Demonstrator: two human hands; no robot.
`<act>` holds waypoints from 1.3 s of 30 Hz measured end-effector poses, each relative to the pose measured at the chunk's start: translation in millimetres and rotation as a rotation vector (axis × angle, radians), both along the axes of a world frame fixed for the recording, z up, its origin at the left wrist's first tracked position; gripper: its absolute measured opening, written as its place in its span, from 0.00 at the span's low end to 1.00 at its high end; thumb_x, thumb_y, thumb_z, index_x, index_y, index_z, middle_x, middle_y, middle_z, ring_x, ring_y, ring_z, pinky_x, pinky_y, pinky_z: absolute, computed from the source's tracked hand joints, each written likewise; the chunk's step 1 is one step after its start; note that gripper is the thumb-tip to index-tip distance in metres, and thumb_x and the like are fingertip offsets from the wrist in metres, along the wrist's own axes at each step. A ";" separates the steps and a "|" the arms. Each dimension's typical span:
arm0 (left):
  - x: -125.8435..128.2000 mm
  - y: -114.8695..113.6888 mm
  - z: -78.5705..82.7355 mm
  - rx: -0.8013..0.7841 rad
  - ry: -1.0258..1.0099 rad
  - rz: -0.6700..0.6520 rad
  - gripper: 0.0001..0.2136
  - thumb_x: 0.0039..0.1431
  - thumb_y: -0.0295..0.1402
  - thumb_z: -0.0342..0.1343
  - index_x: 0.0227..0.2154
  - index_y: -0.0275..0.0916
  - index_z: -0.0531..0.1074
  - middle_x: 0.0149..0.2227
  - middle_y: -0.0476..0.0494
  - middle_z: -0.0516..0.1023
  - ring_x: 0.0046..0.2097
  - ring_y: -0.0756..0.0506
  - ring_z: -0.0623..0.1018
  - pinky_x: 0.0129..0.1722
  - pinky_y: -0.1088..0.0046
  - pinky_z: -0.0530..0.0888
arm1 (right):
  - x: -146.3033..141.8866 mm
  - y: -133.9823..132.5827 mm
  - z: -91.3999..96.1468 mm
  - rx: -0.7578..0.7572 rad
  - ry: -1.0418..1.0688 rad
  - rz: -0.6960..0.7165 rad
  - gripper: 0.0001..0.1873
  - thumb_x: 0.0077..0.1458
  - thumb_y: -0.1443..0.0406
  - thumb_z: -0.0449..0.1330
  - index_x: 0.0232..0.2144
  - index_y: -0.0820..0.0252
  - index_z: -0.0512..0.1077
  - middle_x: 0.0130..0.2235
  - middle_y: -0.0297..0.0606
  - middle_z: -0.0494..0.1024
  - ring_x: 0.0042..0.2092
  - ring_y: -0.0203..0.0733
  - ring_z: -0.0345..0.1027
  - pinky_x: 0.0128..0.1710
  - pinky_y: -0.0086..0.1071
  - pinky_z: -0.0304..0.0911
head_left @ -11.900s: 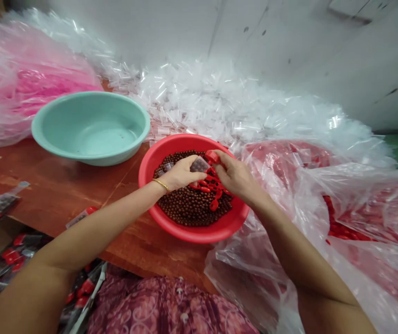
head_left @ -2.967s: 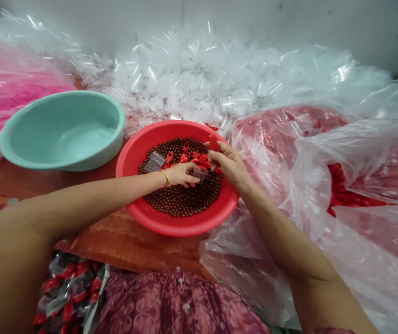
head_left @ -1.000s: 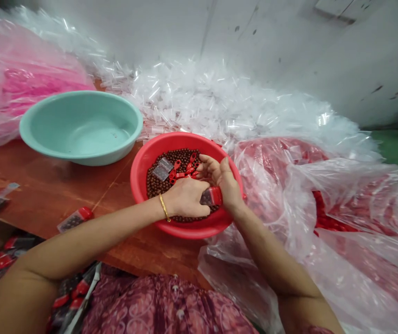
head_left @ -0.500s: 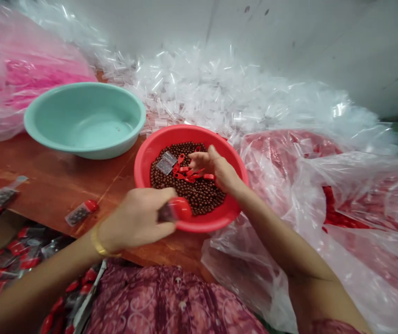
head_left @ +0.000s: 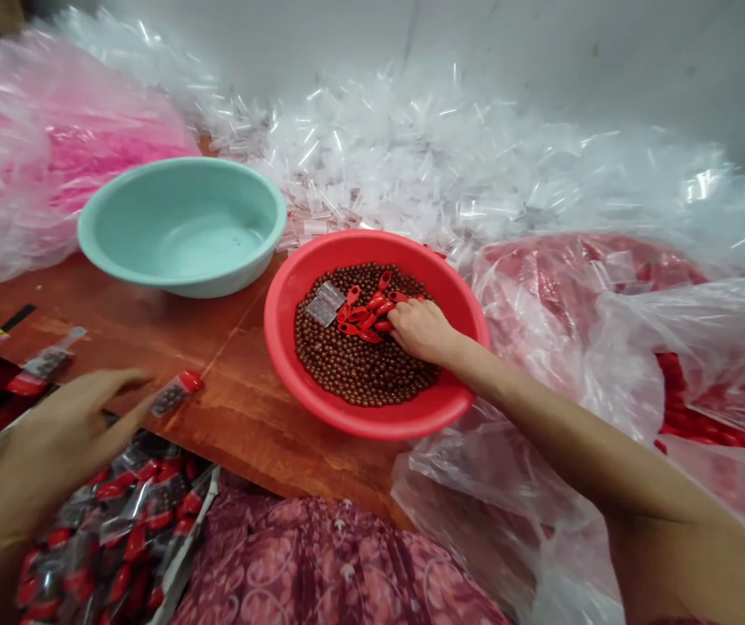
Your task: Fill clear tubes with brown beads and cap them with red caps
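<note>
A red bowl [head_left: 294,286] on the wooden table holds brown beads [head_left: 346,365], a cluster of red caps [head_left: 365,312] and two small clear tubes [head_left: 325,305]. My right hand [head_left: 421,332] rests in the bowl with its fingers curled down onto the red caps; what it grips is hidden. My left hand [head_left: 60,443] hovers at the lower left, blurred, fingers spread and empty, above a pile of filled, red-capped tubes [head_left: 118,521]. One filled tube [head_left: 177,392] lies on the table just right of that hand.
A teal bowl [head_left: 183,227] stands behind-left of the red one. Heaps of clear tubes [head_left: 412,165] line the back. A pink-filled bag [head_left: 34,165] lies at left, a bag of red caps [head_left: 639,347] at right. Another filled tube [head_left: 43,369] lies at the table's left edge.
My left hand carried a filled capped tube from the red bowl down-left and now hangs open over the pile. My right hand dropped onto the red caps.
</note>
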State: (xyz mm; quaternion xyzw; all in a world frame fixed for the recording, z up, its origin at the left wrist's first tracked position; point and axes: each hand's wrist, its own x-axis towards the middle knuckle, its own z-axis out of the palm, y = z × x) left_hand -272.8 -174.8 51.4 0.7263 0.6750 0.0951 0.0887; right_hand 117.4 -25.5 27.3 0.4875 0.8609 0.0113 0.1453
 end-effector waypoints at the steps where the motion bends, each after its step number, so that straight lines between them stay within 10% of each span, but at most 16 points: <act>1: 23.0 16.7 13.9 0.105 0.028 -0.048 0.09 0.60 0.40 0.46 0.39 0.45 0.66 0.38 0.53 0.76 0.40 0.44 0.73 0.42 0.68 0.68 | 2.2 -0.6 2.2 0.001 0.048 -0.080 0.15 0.58 0.68 0.47 0.41 0.70 0.70 0.39 0.55 0.76 0.42 0.53 0.70 0.39 0.40 0.59; 4: 89.8 69.5 39.6 0.194 0.138 -0.362 0.13 0.63 0.35 0.41 0.38 0.39 0.71 0.38 0.43 0.77 0.41 0.44 0.73 0.43 0.68 0.68 | 12.9 -6.5 6.6 0.053 0.340 -0.295 0.15 0.58 0.63 0.49 0.44 0.64 0.67 0.36 0.49 0.78 0.35 0.48 0.71 0.32 0.35 0.59; 8: 154.9 132.4 30.6 -0.041 0.338 -0.664 0.12 0.58 0.28 0.45 0.34 0.35 0.75 0.36 0.36 0.77 0.41 0.43 0.75 0.42 0.68 0.70 | 27.0 -17.9 -0.6 0.044 0.829 -0.369 0.12 0.54 0.59 0.53 0.38 0.58 0.67 0.31 0.38 0.76 0.28 0.39 0.68 0.26 0.30 0.58; 15: 202.5 184.9 -7.6 -0.354 0.444 -0.373 0.22 0.62 0.40 0.40 0.43 0.32 0.75 0.45 0.25 0.76 0.50 0.32 0.74 0.45 0.57 0.70 | 26.2 -19.8 -11.7 -0.221 1.310 -0.492 0.14 0.51 0.55 0.54 0.35 0.59 0.64 0.23 0.28 0.67 0.19 0.31 0.60 0.19 0.27 0.55; 20: 208.5 196.6 -10.4 -0.396 0.330 -0.237 0.28 0.53 0.49 0.49 0.46 0.28 0.73 0.46 0.26 0.75 0.49 0.34 0.75 0.44 0.65 0.72 | 24.2 -17.8 -10.3 -0.234 1.348 -0.468 0.14 0.50 0.56 0.56 0.34 0.60 0.65 0.24 0.27 0.67 0.19 0.29 0.59 0.18 0.26 0.53; 26: 197.4 197.0 3.9 -0.331 0.279 -0.286 0.15 0.49 0.38 0.55 0.37 0.34 0.75 0.36 0.38 0.79 0.39 0.43 0.78 0.35 0.76 0.70 | 23.1 -20.0 -4.0 -0.253 1.495 -0.474 0.14 0.48 0.56 0.58 0.32 0.59 0.64 0.22 0.26 0.67 0.19 0.27 0.57 0.18 0.25 0.52; 30: 194.9 179.3 14.8 -0.694 0.204 -0.397 0.07 0.49 0.34 0.54 0.23 0.36 0.73 0.26 0.45 0.78 0.30 0.48 0.76 0.30 0.79 0.69 | 21.7 -18.5 1.0 -0.246 1.560 -0.466 0.13 0.48 0.56 0.58 0.31 0.59 0.64 0.22 0.27 0.69 0.20 0.28 0.58 0.19 0.24 0.52; 34: 215.6 154.6 -1.9 -1.084 -0.047 -0.245 0.08 0.49 0.29 0.53 0.17 0.34 0.68 0.18 0.46 0.74 0.20 0.51 0.71 0.25 0.76 0.70 | 21.5 -17.6 1.2 -0.210 1.574 -0.449 0.13 0.48 0.56 0.58 0.30 0.59 0.64 0.22 0.27 0.69 0.21 0.28 0.58 0.19 0.24 0.52; 39: 262.5 151.7 -33.2 -1.107 -0.304 -0.093 0.09 0.51 0.25 0.55 0.17 0.32 0.66 0.13 0.47 0.69 0.19 0.51 0.71 0.24 0.76 0.71 | 22.3 -18.3 -0.3 -0.203 1.611 -0.468 0.12 0.48 0.57 0.58 0.32 0.59 0.64 0.22 0.26 0.68 0.19 0.27 0.58 0.18 0.24 0.53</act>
